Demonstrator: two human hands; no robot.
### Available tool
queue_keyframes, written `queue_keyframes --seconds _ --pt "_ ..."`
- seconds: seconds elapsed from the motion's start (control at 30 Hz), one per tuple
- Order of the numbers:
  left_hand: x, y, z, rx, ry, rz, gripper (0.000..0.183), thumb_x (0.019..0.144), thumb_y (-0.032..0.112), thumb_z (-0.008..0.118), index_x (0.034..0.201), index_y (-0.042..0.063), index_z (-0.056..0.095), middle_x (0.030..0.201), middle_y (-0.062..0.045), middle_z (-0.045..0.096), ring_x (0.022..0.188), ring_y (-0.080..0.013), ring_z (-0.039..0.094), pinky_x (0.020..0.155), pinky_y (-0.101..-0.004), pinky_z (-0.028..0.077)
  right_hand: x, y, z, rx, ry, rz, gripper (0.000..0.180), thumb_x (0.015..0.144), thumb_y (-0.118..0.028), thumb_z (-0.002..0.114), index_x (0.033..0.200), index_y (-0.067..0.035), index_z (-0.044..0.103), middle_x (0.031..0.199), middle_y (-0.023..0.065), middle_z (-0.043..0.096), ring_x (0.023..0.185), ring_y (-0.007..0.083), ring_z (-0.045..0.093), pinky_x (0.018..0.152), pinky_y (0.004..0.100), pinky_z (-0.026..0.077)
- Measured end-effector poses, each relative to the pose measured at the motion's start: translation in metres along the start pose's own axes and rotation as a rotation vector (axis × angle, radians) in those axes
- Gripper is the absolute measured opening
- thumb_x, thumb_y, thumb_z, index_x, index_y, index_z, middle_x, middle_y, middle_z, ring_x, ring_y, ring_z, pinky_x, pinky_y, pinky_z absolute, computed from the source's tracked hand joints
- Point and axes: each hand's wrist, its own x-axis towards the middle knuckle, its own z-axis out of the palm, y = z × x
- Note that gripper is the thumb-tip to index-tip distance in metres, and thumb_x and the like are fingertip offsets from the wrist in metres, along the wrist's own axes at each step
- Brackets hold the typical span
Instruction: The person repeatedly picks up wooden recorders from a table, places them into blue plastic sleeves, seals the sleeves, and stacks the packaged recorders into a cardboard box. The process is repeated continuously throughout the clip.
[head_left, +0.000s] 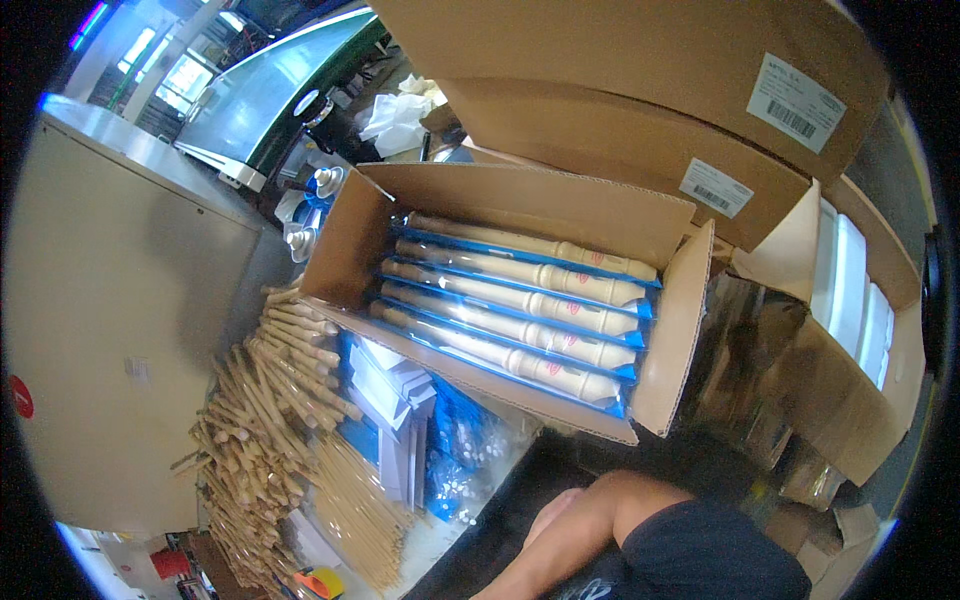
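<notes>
Both my hands are out of view. A bare forearm (555, 551) from a black short sleeve (709, 551) crosses the lower edge, and its hand lies beyond the picture. A patch of skin shows behind it; which part it is I cannot tell. Before me stands an open cardboard carton (540, 187), its flaps raised. Inside, several cream recorders (555, 307) lie side by side in clear sleeves with blue backing. Left of the carton are a heap of loose recorders (247, 450), a bundle of thin rods (360, 502), folded white papers (390, 382) and blue clear-fronted sleeves (454, 442).
Large labelled cartons (600, 97) rise behind the open one. At the right, another open carton (862, 420) holds white packs (847, 277). Two white-topped cans (304, 244) stand near a beige panel (127, 300). A yellow tape roll (322, 581) sits at the lower left.
</notes>
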Motion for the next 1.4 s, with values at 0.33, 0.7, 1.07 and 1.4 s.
queue_keyframes --seconds 0.33,0.7,1.07,1.4 --pt "-0.007 -0.026 0.000 -0.144 -0.030 0.095 0.019 0.095 0.020 0.056 0.103 0.004 0.062 0.097 -0.002 0.063 0.093 -0.0104 0.056 0.081 -0.0252 0.046 -0.001 0.001 0.040 0.036 -0.141 0.101 0.019 0.084 -0.017 0.048 0.075 -0.001 0.054 0.051 0.0114 0.055 0.042 0.0308 0.055 0.039 0.0427 0.043" --pt "-0.022 -0.059 -0.002 -0.351 -0.106 0.330 0.019 0.095 0.020 0.056 0.103 0.004 0.062 0.098 -0.002 0.064 0.094 -0.0111 0.057 0.081 -0.0251 0.046 0.008 -0.016 0.061 -0.042 -0.276 0.065 0.028 0.078 -0.017 0.054 0.092 0.007 0.057 0.067 0.0107 0.063 0.059 0.0234 0.064 0.049 0.0344 0.048" --pt "-0.033 -0.086 -0.027 -0.414 -0.315 0.583 0.029 0.096 0.021 0.058 0.117 0.002 0.060 0.104 -0.002 0.065 0.099 -0.0111 0.059 0.089 -0.0281 0.045 0.013 -0.010 0.119 -0.060 -0.426 0.077 0.031 0.076 -0.017 0.056 0.095 0.007 0.059 0.069 0.0066 0.059 0.060 0.0187 0.060 0.052 0.0294 0.045" --pt "-0.061 -0.108 -0.053 -0.456 -0.293 0.576 0.011 0.091 0.014 0.064 0.096 0.007 0.058 0.087 0.001 0.060 0.078 -0.0084 0.058 0.069 -0.0229 0.047 0.031 0.028 0.072 -0.014 -0.560 0.401 0.018 0.082 -0.020 0.057 0.090 -0.006 0.064 0.081 0.0105 0.065 0.075 0.0262 0.064 0.062 0.0380 0.052"
